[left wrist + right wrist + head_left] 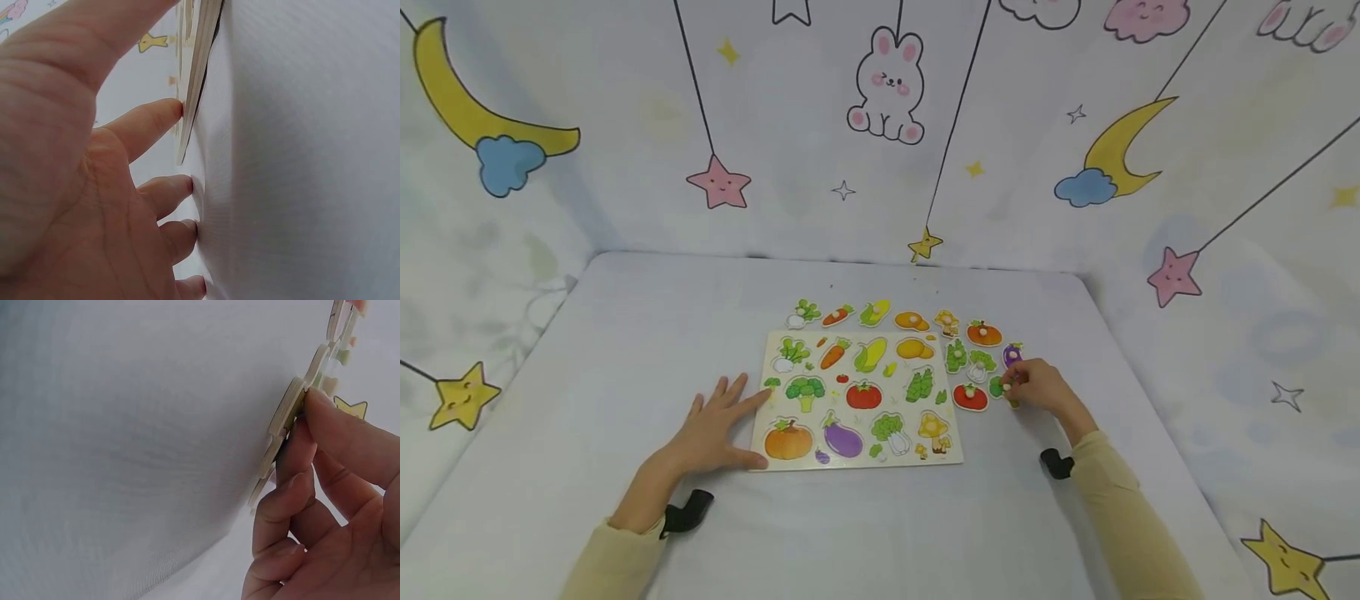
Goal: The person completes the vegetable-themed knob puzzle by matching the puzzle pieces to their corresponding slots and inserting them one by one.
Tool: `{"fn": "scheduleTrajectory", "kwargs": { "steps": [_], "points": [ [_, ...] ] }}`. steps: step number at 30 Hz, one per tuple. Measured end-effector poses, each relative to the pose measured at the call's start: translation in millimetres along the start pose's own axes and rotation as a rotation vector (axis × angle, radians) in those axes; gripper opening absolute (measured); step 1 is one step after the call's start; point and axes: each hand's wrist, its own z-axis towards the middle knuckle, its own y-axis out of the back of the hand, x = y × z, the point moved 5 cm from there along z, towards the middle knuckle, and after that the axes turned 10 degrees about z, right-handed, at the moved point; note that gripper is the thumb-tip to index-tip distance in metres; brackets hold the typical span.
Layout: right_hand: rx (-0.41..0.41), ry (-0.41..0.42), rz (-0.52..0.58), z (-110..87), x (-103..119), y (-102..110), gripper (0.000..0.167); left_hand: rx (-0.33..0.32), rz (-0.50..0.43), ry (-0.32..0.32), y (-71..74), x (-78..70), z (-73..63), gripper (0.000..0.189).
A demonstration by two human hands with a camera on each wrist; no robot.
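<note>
A wooden vegetable puzzle board [857, 464] lies flat on the white-covered table, with pictures of vegetables in its recesses. My left hand [715, 429] rests at its left side, fingers spread, thumb and index finger touching the edge. In the left wrist view the index fingertip [175, 108] meets the board's side, and the other fingertips press on the cloth. To the right of the board, my right hand [1043, 387] pinches a broccoli puzzle piece [996, 386] between thumb and fingers. That piece is partly covered by the fingers and lies low, beside the tomato piece [970, 398].
More knobbed pieces line the board's far edge, among them a carrot [837, 315], a corn [875, 313] and a potato [912, 321]. A pumpkin [984, 333], bok choy [981, 365] and eggplant [1012, 355] sit at the right. Patterned cloth walls [812, 108] surround the table.
</note>
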Motion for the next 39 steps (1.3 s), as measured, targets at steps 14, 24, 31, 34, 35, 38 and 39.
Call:
{"fn": "scheduleTrajectory", "kwargs": {
  "steps": [14,24,31,34,35,38,39],
  "points": [
    [-0.121,0.027,0.06,-23.1,38.1,7.8,0.016,0.005,0.012,0.016,0.1,-3.5,-1.7,0.102],
    [-0.052,0.152,0.166,-6.3,120.2,-49.9,0.012,0.003,0.022,0.006,-2.6,-0.6,0.9,0.102],
    [0.045,0.274,0.144,9.3,183.8,-106.7,0.006,-0.002,0.028,-0.003,-3.8,-1.1,3.0,0.102],
    [0.081,0.289,0.101,13.9,205.9,-130.8,0.005,-0.003,0.033,-0.002,-2.9,-0.8,2.4,0.102],
    [0.094,0.295,0.091,15.0,212.1,-138.7,0.005,0.0,0.031,0.001,-2.6,-0.5,2.1,0.102],
    [0.117,0.301,0.047,17.2,226.8,-159.4,0.004,0.006,0.026,0.006,-1.7,-0.5,1.2,0.102],
    [0.119,0.304,0.031,17.8,230.8,-165.0,0.004,0.006,0.025,0.006,-1.0,-0.9,0.8,0.102]
  ]
}}
